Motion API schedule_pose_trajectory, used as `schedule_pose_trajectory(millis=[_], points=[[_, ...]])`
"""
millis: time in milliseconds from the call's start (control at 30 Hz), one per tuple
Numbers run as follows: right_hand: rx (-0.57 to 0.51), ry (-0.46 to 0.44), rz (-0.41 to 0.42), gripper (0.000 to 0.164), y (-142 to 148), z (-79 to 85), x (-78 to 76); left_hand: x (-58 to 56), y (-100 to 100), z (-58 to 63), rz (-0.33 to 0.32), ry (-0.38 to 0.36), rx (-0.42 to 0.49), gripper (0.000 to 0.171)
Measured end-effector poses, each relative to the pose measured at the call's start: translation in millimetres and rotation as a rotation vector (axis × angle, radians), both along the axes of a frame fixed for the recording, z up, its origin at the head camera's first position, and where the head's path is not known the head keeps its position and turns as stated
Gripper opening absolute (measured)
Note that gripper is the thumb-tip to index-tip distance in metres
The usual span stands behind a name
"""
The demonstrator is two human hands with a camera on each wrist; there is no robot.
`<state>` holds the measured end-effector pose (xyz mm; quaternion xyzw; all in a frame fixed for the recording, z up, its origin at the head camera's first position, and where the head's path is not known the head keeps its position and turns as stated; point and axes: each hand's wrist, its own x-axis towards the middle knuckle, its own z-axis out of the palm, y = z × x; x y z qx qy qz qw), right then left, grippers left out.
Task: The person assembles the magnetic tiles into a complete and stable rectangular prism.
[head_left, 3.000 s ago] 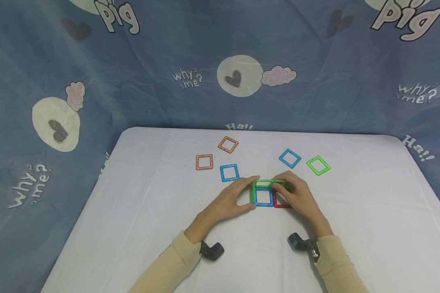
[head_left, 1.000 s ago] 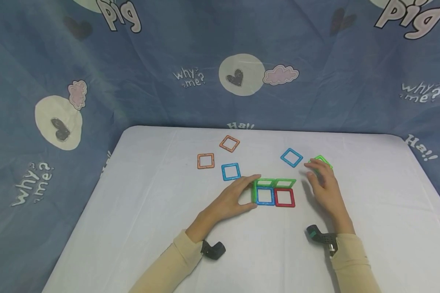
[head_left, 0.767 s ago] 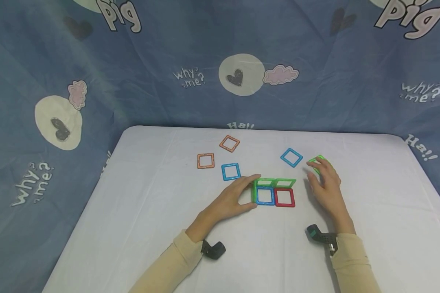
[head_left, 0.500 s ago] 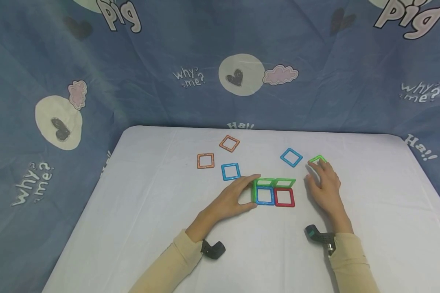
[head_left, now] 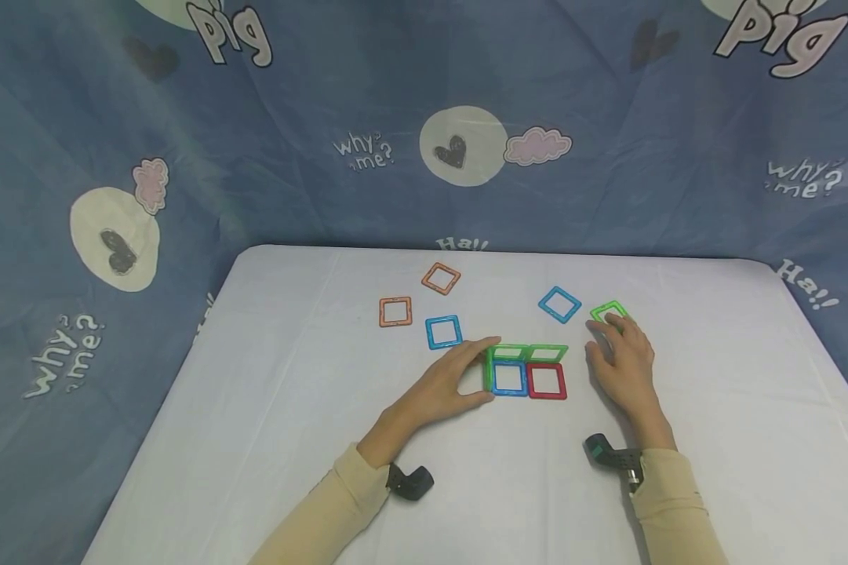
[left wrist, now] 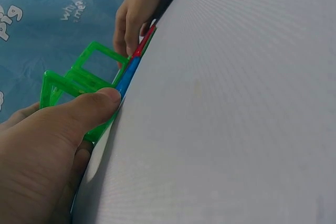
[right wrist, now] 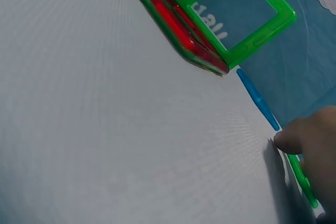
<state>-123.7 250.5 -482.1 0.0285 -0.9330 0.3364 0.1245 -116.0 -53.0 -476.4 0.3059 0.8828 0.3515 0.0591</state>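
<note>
My left hand (head_left: 434,388) grips the left side of a small build of magnetic tiles, thumb at its near corner and a fingertip at its far corner. A green tile (head_left: 489,375) stands upright on that side. Flat on the table lie a blue tile (head_left: 510,394) and a red tile (head_left: 547,396), side by side, with two green tiles (head_left: 549,347) raised along their back edges. In the right wrist view, a green edge shows beneath the red tile (right wrist: 184,30). My right hand (head_left: 624,365) reaches over a loose green tile (head_left: 602,307), fingers loosely bent and partly hiding it.
Two orange tiles (head_left: 395,323) and a blue tile (head_left: 443,319) lie flat behind the build on the left. Another blue tile (head_left: 560,289) lies left of the loose green one. The white table (head_left: 268,471) ends at a blue printed curtain (head_left: 325,204).
My right hand has left the raised green tile at the build's back and moved right and away to the loose green tile. The left hand stays at the build.
</note>
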Motion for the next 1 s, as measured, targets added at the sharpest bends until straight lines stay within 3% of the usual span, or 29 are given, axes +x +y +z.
schedule_pose_trajectory(millis=[500,700,1000], points=[[-0.001,-0.010,-0.027,0.035,-1,4.3,0.1,-2.1,1,-0.2,0.008,-0.007,0.016,0.084],[-0.002,-0.018,-0.063,0.028,0,0.1,9.5,1.6,2,-2.9,-0.020,-0.027,0.012,0.083],[-0.030,0.014,-0.073,0.016,-2,-0.9,2.2,-0.7,-2,-0.3,-0.001,-0.022,0.026,0.084]])
